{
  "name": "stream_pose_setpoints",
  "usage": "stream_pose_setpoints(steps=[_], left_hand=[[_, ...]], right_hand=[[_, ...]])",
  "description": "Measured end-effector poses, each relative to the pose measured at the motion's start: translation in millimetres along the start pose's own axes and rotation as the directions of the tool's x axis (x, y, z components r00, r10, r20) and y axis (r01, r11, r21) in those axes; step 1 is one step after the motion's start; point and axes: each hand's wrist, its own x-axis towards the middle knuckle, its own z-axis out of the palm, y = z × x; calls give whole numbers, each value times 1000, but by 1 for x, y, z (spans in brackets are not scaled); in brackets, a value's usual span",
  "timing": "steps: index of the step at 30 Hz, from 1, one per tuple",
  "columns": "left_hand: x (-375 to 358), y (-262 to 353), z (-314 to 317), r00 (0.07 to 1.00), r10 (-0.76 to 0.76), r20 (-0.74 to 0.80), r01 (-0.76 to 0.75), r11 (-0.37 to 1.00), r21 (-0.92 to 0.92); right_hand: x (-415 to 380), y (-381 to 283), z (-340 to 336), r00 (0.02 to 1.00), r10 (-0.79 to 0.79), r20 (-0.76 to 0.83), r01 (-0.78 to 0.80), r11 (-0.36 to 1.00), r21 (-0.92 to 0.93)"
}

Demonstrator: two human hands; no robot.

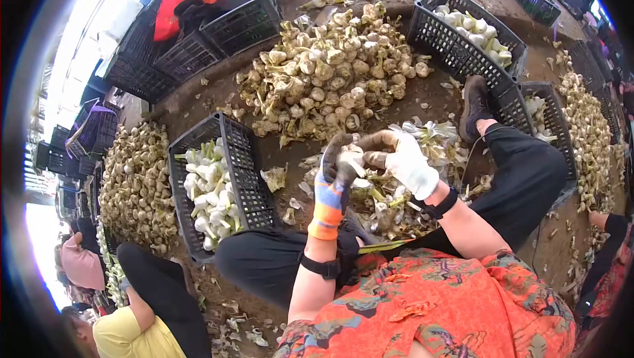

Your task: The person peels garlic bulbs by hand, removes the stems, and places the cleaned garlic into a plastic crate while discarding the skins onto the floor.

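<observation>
My left hand (335, 176), in a blue and orange glove with dirty dark fingers, is closed around a garlic bulb (352, 158) in front of my lap. My right hand (404, 160), in a white glove with browned fingertips, has its fingers pressed together against the same bulb from the right. Beyond both hands rises a big heap of untrimmed garlic (330, 74). Peeled skins and stalks (432, 137) lie below and right of my hands, between my legs.
A black crate (247, 173) of white garlic stands at left, another crate (456, 54) at upper right. More crates (231, 28) with red cloth are at upper left. A co-worker in yellow (135, 335) sits at lower left beside another garlic heap (137, 183).
</observation>
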Motion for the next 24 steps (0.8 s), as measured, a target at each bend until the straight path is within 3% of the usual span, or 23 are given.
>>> stream_pose_setpoints(steps=[3,4,5,7,11,13,15,17,19,20,23,24], left_hand=[[-2,2,-1,962,209,177,-268,846,460],[-1,2,-4,980,158,123,-200,815,543],[-2,0,-4,977,163,138,-212,812,544],[-6,-1,-3,972,168,167,-233,806,545],[-6,-9,-11,932,226,284,-355,727,588],[-11,-6,-13,952,192,239,-305,659,687],[-13,-3,-7,965,194,178,-263,749,608],[-14,5,9,972,221,85,-233,831,505],[-4,-3,2,945,325,-41,-254,806,535],[3,-6,-9,923,385,2,-358,856,372],[-1,-13,-19,954,216,-207,-200,975,97],[-2,-15,-20,945,209,-250,-193,977,87]], right_hand=[[0,-5,-2,996,0,88,6,998,-61],[-5,-19,2,997,-24,75,30,996,-84],[-5,-20,1,983,-158,95,177,953,-246],[-2,-24,-1,900,-388,197,431,734,-525],[-6,-49,6,921,-264,287,386,513,-766],[-4,-40,8,899,-290,329,429,422,-799],[0,-31,9,869,-347,351,469,357,-808],[3,-23,6,881,-379,282,450,489,-747],[9,-17,8,912,-378,157,382,647,-660],[8,-14,8,901,-409,147,403,658,-636],[-3,-10,22,890,-449,84,411,707,-575],[-4,-11,25,894,-441,83,394,682,-617]])
